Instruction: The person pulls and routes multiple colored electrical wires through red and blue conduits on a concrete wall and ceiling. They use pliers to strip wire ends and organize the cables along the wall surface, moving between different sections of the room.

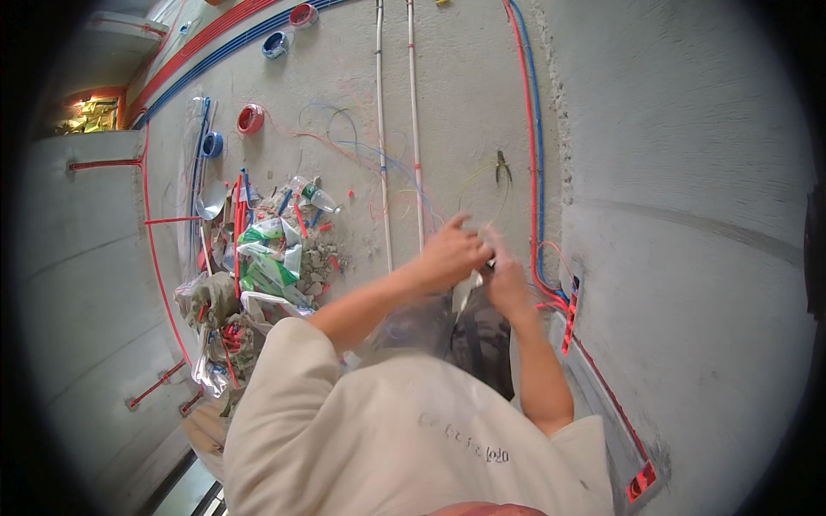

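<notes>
My left hand [452, 254] is at the centre, its fingers curled close beside my right hand [503, 271], whose fingers are closed and blurred. Thin coloured wires [404, 168] run across the floor toward both hands; I cannot make out exactly what is between the fingers. A white, crumpled-looking piece [465, 291] shows just below them, partly hidden by my left hand. Black-and-yellow pliers [503, 168] lie on the floor above my hands.
Rubble with plastic bags [267, 258], a bottle [314, 193] and pipe offcuts lies to the left. Several wire coils [249, 120] lie farther up. White conduits [382, 129] and red-blue conduits [538, 172] run along the floor. A concrete wall [688, 258] with red socket boxes [572, 314] stands at right.
</notes>
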Action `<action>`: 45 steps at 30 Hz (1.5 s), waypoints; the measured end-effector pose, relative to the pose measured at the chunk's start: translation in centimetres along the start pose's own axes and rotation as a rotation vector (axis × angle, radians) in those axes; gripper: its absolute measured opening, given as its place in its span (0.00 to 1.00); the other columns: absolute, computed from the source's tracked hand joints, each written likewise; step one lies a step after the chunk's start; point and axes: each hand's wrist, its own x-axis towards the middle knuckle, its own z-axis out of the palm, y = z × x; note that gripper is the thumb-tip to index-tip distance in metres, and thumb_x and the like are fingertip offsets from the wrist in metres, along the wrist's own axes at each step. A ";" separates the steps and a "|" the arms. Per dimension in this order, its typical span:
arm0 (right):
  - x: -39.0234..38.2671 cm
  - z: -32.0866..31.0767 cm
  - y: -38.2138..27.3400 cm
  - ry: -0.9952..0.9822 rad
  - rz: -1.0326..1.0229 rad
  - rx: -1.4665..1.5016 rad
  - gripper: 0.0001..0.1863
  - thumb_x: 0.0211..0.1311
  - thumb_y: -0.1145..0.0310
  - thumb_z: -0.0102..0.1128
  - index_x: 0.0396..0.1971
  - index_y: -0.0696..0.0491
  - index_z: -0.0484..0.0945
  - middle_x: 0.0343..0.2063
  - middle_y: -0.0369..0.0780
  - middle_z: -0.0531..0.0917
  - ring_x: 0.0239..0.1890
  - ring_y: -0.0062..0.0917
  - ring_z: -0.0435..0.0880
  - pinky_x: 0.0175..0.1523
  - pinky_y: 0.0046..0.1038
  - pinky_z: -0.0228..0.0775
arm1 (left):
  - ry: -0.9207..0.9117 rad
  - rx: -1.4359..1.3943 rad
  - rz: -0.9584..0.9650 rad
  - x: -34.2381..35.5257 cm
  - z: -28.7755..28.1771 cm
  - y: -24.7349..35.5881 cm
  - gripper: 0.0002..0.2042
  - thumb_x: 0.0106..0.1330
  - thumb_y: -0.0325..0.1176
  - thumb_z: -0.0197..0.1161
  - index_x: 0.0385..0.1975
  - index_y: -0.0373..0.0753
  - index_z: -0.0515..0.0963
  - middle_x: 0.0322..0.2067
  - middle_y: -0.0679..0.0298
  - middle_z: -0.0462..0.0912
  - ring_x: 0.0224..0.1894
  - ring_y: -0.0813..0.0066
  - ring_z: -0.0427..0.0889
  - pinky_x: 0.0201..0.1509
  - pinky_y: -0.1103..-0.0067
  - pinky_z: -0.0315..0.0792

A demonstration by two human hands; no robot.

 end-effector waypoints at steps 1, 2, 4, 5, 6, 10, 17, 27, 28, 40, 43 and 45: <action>0.1 -1.0 -0.5 0.033 0.035 0.034 0.32 0.56 0.73 0.70 0.62 0.55 0.70 0.30 0.48 0.85 0.34 0.44 0.86 0.39 0.43 0.74 | 0.136 -0.008 0.005 0.9 -1.1 -1.1 0.13 0.53 0.30 0.64 0.41 0.40 0.80 0.42 0.56 0.83 0.50 0.60 0.83 0.68 0.53 0.62; 0.6 -2.4 -0.9 0.071 0.075 0.069 0.29 0.58 0.73 0.69 0.60 0.56 0.71 0.30 0.47 0.85 0.32 0.41 0.86 0.37 0.42 0.74 | 0.269 -0.021 0.012 1.5 -2.1 -1.5 0.16 0.53 0.30 0.65 0.44 0.40 0.81 0.47 0.54 0.83 0.54 0.59 0.82 0.69 0.51 0.61; 1.7 -4.8 -0.7 0.079 0.129 0.139 0.23 0.61 0.74 0.66 0.56 0.57 0.72 0.29 0.44 0.85 0.28 0.34 0.84 0.34 0.36 0.73 | 0.356 -0.146 -0.220 0.5 -3.9 -1.0 0.21 0.55 0.28 0.68 0.51 0.43 0.80 0.54 0.54 0.79 0.61 0.57 0.77 0.71 0.53 0.60; 2.4 -6.0 -0.3 0.053 0.137 0.184 0.20 0.63 0.74 0.65 0.54 0.58 0.73 0.28 0.43 0.85 0.26 0.29 0.83 0.32 0.33 0.72 | 0.393 -0.210 -0.336 -0.1 -4.3 -0.8 0.23 0.55 0.28 0.70 0.54 0.44 0.80 0.57 0.54 0.77 0.64 0.56 0.74 0.71 0.54 0.60; 2.4 -7.2 0.0 0.017 0.138 0.238 0.17 0.64 0.75 0.64 0.52 0.59 0.74 0.28 0.41 0.85 0.23 0.24 0.81 0.30 0.29 0.72 | 0.293 -0.426 -0.437 -0.8 -3.6 -0.3 0.24 0.56 0.29 0.71 0.56 0.43 0.79 0.58 0.53 0.77 0.65 0.55 0.73 0.71 0.56 0.61; 4.1 -11.4 -0.4 -0.067 0.326 0.695 0.12 0.69 0.74 0.60 0.49 0.61 0.74 0.29 0.37 0.85 0.21 0.12 0.74 0.26 0.18 0.66 | 0.179 -0.826 -0.520 2.2 -0.5 0.9 0.26 0.60 0.32 0.72 0.59 0.36 0.75 0.60 0.50 0.76 0.65 0.51 0.73 0.66 0.66 0.68; 6.9 -16.9 1.5 -0.186 0.332 0.909 0.26 0.68 0.73 0.60 0.65 0.62 0.67 0.32 0.38 0.85 0.23 0.13 0.76 0.29 0.15 0.67 | -0.119 -1.674 -0.733 13.1 -0.7 -0.9 0.18 0.60 0.31 0.70 0.50 0.34 0.78 0.48 0.55 0.84 0.52 0.57 0.83 0.62 0.66 0.70; 11.1 -18.8 -1.0 -0.173 0.298 0.308 0.19 0.60 0.75 0.68 0.53 0.57 0.82 0.36 0.37 0.87 0.39 0.17 0.81 0.48 0.24 0.74 | 0.156 -0.035 0.002 13.4 -8.6 -6.6 0.08 0.48 0.28 0.67 0.29 0.40 0.79 0.26 0.64 0.71 0.36 0.64 0.75 0.46 0.68 0.68; 11.5 -18.9 -0.7 -0.178 0.357 0.316 0.20 0.60 0.76 0.68 0.53 0.58 0.82 0.37 0.37 0.86 0.38 0.16 0.81 0.47 0.23 0.74 | 0.226 0.016 0.116 12.6 -8.9 -7.3 0.09 0.47 0.29 0.67 0.29 0.41 0.79 0.26 0.65 0.69 0.36 0.66 0.74 0.46 0.68 0.68; 14.3 -18.8 -2.3 -0.282 0.242 0.759 0.28 0.61 0.82 0.62 0.63 0.61 0.71 0.46 0.43 0.86 0.43 0.18 0.83 0.44 0.19 0.74 | -0.350 -0.281 -0.780 0.7 -8.8 -12.0 0.22 0.66 0.32 0.62 0.61 0.45 0.77 0.57 0.50 0.81 0.55 0.50 0.82 0.57 0.65 0.75; 15.2 -18.8 -3.6 -0.365 0.253 0.790 0.27 0.63 0.79 0.62 0.63 0.59 0.70 0.44 0.42 0.86 0.40 0.16 0.84 0.39 0.18 0.74 | -0.137 -0.496 -0.652 7.1 -9.5 -8.1 0.27 0.64 0.40 0.67 0.63 0.42 0.74 0.53 0.48 0.82 0.55 0.41 0.79 0.60 0.62 0.72; 15.8 -17.7 -3.8 -0.375 0.223 0.862 0.27 0.64 0.77 0.63 0.64 0.58 0.70 0.43 0.41 0.86 0.37 0.15 0.83 0.36 0.17 0.72 | 0.108 -0.465 -0.540 10.0 -6.3 -6.3 0.27 0.66 0.38 0.68 0.65 0.40 0.72 0.55 0.50 0.81 0.58 0.51 0.79 0.62 0.65 0.72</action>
